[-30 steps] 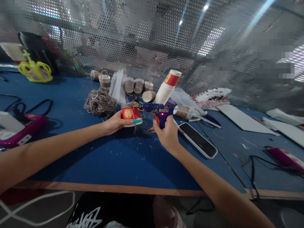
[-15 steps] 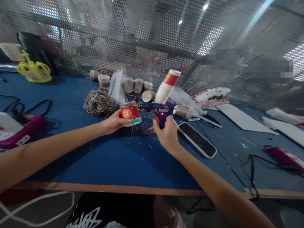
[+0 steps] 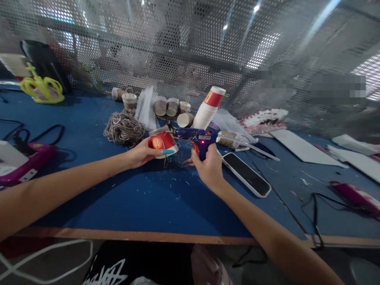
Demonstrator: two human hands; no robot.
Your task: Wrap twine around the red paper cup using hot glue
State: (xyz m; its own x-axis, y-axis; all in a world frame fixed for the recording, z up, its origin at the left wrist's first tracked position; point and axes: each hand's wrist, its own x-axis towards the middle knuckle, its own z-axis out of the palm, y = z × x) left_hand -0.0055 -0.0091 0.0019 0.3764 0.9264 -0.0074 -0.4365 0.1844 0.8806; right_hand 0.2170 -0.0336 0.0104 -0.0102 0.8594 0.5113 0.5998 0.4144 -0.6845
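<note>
Red cup (image 3: 168,142) tilts over blue table (image 3: 166,209), mesh (image 3: 133,51) behind.

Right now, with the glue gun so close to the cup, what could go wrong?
The gun shows a red light, so it may be hot and could burn the left hand holding the cup. The stack of cups looks close behind the gun; a knock might topple it.

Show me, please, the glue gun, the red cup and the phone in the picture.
Glue gun (image 3: 194,135): head view, on its blue body.
Red cup (image 3: 165,143): head view, on its red side wall.
Phone (image 3: 247,174): head view, on its dark screen.
</note>
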